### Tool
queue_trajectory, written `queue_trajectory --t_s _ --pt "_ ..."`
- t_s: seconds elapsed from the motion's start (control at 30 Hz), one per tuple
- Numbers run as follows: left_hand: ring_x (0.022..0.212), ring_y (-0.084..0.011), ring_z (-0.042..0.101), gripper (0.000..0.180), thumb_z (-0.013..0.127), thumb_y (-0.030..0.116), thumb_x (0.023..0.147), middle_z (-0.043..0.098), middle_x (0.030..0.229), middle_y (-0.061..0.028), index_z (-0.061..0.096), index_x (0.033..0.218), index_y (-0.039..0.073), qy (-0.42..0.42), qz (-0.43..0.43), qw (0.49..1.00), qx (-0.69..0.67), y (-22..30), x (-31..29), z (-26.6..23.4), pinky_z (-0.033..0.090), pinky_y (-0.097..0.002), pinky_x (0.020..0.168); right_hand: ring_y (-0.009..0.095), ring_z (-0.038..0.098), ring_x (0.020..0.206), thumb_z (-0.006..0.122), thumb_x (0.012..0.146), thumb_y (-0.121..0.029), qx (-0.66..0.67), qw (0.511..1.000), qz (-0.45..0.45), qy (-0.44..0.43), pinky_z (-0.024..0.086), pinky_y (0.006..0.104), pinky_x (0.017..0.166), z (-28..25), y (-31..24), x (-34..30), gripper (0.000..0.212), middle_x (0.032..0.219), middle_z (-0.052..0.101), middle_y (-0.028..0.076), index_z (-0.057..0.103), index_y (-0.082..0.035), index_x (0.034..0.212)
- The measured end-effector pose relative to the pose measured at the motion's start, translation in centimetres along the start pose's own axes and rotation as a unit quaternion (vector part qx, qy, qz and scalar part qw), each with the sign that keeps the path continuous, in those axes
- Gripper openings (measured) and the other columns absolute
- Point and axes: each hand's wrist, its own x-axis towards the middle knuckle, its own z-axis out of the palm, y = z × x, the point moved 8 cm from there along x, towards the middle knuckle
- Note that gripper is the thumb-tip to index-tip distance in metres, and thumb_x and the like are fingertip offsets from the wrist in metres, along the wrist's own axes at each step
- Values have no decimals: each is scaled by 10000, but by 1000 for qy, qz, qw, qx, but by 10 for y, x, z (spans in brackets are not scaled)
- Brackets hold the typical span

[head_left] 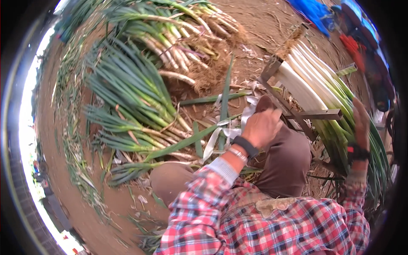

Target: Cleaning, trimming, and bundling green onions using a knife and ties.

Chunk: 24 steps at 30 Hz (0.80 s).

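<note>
White strip (212,142) – left hand (262,126) hides its end.

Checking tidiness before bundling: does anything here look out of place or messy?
Mostly orderly: trimmed leeks lie aligned in the metal rack, under the right hand. The left hand holds pale strips. Loose leaves and peelings lie scattered on the soil, beside untrimmed leeks.

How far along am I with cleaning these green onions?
Done: a stack of cleaned white green onions lies in the wooden frame, where the right hand rests. In hand: the left hand grips pale peeled skins. Left: the heaps of uncleaned green onions, roots still on, on the dirt ground.
</note>
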Motion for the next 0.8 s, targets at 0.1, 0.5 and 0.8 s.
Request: queue_trajectory --t_s 0.1,0.5,0.8 --pt "773 -365 634 196 606 218 854 633 854 -162 560 910 35 -84 -19 996 22 2 -81 -16 509 -460 655 164 566 1048 498 955 -193 113 992 8 -49 445 296 892 -22 -94 -9 380 1168 578 105 521 29 1264" --pt "781 -324 624 296 617 250 831 600 806 -132 556 1026 36 -24 -67 992 -107 -10 -264 -120 501 -423 642 342 626 976 582 862 -197 93 769 -344 -530 484 416 873 459 -388 -95 396 1069 639 224 558 9 1199" --pt "903 -211 646 316 625 176 805 656 976 -88 631 1082 23 140 -121 981 -64 -66 -304 -163 516 -320 779 350 523 1136 647 760 -203 -235 784 -240 -522 423 480 938 647 -281 -202 474 1150 588 136 555 -130 1219"
